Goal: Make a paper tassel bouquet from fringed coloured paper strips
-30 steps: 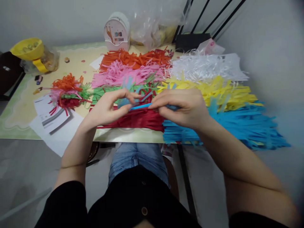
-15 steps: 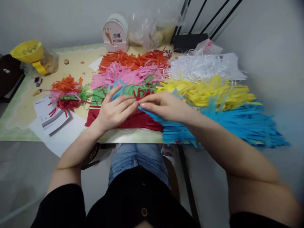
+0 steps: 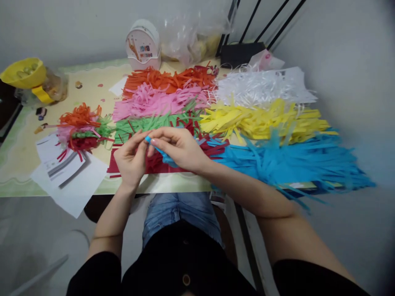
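Above the dark red fringed strips (image 3: 157, 164), a narrow blue paper strip (image 3: 166, 158) runs between my two hands. My left hand (image 3: 131, 160) is closed, thumb and fingertips pinching at the strip's folded end. My right hand (image 3: 182, 150) grips the same blue strip, its thumb and forefinger meeting my left fingertips; part of the strip is hidden by the fingers. To the right spreads a pile of blue fringed strips (image 3: 296, 160). Just behind my hands lie green fringed strips (image 3: 142, 125), and yellow ones (image 3: 265, 121) lie behind the blue pile.
Pink (image 3: 160, 100), orange (image 3: 169, 80) and white fringe (image 3: 262, 88) lie farther back. A multicoloured bundle (image 3: 83, 127) rests left, beside papers (image 3: 70, 176). At the back stand a round-topped box (image 3: 143, 45) and a clear bag (image 3: 191, 37); a yellow bowl (image 3: 24, 74) tops a jar.
Both hands have moved left and toward me, carrying the blue strip. My left fingers, spread before, have closed on its end. Blue strips that lay over the red ones have drawn away.
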{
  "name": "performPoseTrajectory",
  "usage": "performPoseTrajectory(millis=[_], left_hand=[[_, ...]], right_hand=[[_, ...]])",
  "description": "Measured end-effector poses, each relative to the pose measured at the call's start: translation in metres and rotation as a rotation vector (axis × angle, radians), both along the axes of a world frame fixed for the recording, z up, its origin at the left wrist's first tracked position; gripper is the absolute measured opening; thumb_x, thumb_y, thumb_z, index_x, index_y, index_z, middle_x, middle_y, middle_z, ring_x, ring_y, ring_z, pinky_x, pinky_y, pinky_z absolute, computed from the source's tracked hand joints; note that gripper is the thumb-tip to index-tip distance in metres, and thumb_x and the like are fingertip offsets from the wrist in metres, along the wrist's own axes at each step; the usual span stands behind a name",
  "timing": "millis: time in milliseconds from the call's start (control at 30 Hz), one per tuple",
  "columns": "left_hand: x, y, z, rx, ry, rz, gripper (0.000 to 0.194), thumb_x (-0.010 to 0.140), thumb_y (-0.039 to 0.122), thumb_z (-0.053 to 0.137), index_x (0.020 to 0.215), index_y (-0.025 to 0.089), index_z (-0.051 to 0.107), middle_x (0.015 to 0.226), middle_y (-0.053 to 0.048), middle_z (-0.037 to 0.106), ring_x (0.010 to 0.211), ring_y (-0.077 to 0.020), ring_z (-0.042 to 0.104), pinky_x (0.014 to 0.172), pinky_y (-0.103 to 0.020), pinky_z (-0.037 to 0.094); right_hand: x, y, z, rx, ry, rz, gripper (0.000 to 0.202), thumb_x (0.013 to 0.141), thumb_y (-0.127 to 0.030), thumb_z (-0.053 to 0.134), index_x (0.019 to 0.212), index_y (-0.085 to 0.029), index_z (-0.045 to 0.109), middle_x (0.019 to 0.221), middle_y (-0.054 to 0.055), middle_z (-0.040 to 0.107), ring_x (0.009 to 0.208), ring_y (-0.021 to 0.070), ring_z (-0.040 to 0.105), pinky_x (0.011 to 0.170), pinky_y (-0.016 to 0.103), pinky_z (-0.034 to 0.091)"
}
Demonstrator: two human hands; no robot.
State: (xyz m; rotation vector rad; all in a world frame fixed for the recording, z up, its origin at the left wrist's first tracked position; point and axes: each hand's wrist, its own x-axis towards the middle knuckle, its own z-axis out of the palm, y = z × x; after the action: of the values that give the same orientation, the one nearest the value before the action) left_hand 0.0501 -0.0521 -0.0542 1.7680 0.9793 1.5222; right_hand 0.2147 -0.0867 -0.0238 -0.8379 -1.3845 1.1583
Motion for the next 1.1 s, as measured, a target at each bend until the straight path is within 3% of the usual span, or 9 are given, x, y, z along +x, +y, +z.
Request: performPoseTrajectory(millis=[133, 233, 367, 467, 600, 667, 800, 900, 1100], left_hand=[[0.008, 0.006, 0.004, -0.142, -0.169, -0.016, 0.03, 0.091, 0.052, 0.081, 0.098, 0.023, 0.086, 0.092, -0.002, 0.084, 0.079, -0.014, 0.075, 0.078, -0.026, 0.061], [0.018, 0.015, 0.003, -0.119, -0.243, 0.029, 0.026, 0.088, 0.048, 0.086, 0.092, 0.022, 0.085, 0.09, -0.001, 0.083, 0.082, -0.0132, 0.075, 0.081, -0.025, 0.061], [0.017, 0.031, 0.003, -0.071, -0.381, 0.073, 0.025, 0.092, 0.046, 0.081, 0.088, 0.022, 0.08, 0.084, 0.002, 0.081, 0.083, -0.0136, 0.078, 0.089, -0.03, 0.063], [-0.003, 0.041, 0.009, -0.077, -0.445, 0.07, 0.023, 0.095, 0.046, 0.078, 0.085, 0.025, 0.074, 0.074, 0.007, 0.075, 0.075, -0.011, 0.074, 0.091, -0.033, 0.063], [-0.024, 0.044, 0.019, -0.171, -0.399, 0.023, 0.024, 0.107, 0.039, 0.061, 0.087, 0.028, 0.068, 0.079, 0.01, 0.074, 0.081, -0.0096, 0.072, 0.099, -0.039, 0.059], [-0.022, 0.041, 0.021, -0.196, -0.368, 0.011, 0.027, 0.108, 0.038, 0.058, 0.086, 0.028, 0.067, 0.078, 0.009, 0.071, 0.082, -0.0091, 0.071, 0.1, -0.04, 0.057], [-0.001, 0.031, 0.016, -0.297, -0.376, -0.101, 0.028, 0.098, 0.049, 0.074, 0.085, 0.025, 0.068, 0.064, 0.009, 0.061, 0.066, -0.0077, 0.066, 0.09, -0.036, 0.061], [0.014, 0.024, 0.009, -0.319, -0.396, -0.137, 0.038, 0.09, 0.056, 0.083, 0.082, 0.022, 0.069, 0.057, 0.008, 0.056, 0.054, -0.0086, 0.058, 0.073, -0.031, 0.062], [0.027, 0.006, 0.0, -0.386, -0.316, -0.217, 0.042, 0.087, 0.061, 0.084, 0.082, 0.021, 0.071, 0.052, 0.007, 0.053, 0.049, -0.0102, 0.057, 0.066, -0.028, 0.061]], right_hand=[[-0.01, 0.013, 0.001, 0.096, -0.261, -0.191, 0.017, 0.104, -0.038, 0.058, 0.109, -0.023, 0.061, 0.091, 0.001, 0.077, 0.086, 0.0149, 0.072, 0.09, 0.028, 0.055], [-0.008, 0.02, -0.002, 0.188, -0.443, -0.216, 0.017, 0.105, -0.029, 0.051, 0.115, -0.022, 0.063, 0.107, 0.006, 0.078, 0.099, 0.0185, 0.073, 0.095, 0.032, 0.055], [0.046, 0.019, -0.009, 0.318, -0.744, -0.298, 0.029, 0.105, -0.037, 0.054, 0.113, -0.018, 0.074, 0.117, 0.011, 0.08, 0.11, 0.0251, 0.071, 0.102, 0.038, 0.052], [0.126, 0.007, -0.018, -0.061, -1.128, -0.472, 0.031, 0.102, -0.032, 0.054, 0.104, -0.015, 0.08, 0.101, 0.013, 0.082, 0.091, 0.025, 0.073, 0.086, 0.034, 0.051], [0.21, -0.015, -0.041, -0.679, -1.659, -0.379, 0.035, 0.097, -0.018, 0.054, 0.108, -0.005, 0.084, 0.112, 0.026, 0.081, 0.103, 0.0345, 0.076, 0.083, 0.036, 0.048], [0.224, -0.022, -0.053, -0.743, -1.71, -0.379, 0.041, 0.098, -0.016, 0.049, 0.12, -0.005, 0.082, 0.121, 0.028, 0.079, 0.11, 0.0351, 0.075, 0.087, 0.036, 0.048], [0.221, -0.022, -0.069, -0.642, -1.631, -0.518, 0.049, 0.104, -0.023, 0.04, 0.13, -0.004, 0.076, 0.123, 0.029, 0.078, 0.109, 0.0343, 0.075, 0.088, 0.036, 0.049], [0.216, -0.014, -0.073, -0.569, -1.571, -0.503, 0.043, 0.1, -0.024, 0.05, 0.13, -0.006, 0.076, 0.127, 0.028, 0.077, 0.113, 0.0344, 0.074, 0.089, 0.034, 0.049], [0.215, -0.006, -0.077, -0.479, -1.491, -0.495, 0.041, 0.097, -0.024, 0.058, 0.13, -0.006, 0.075, 0.128, 0.026, 0.077, 0.116, 0.0353, 0.072, 0.09, 0.035, 0.048]])
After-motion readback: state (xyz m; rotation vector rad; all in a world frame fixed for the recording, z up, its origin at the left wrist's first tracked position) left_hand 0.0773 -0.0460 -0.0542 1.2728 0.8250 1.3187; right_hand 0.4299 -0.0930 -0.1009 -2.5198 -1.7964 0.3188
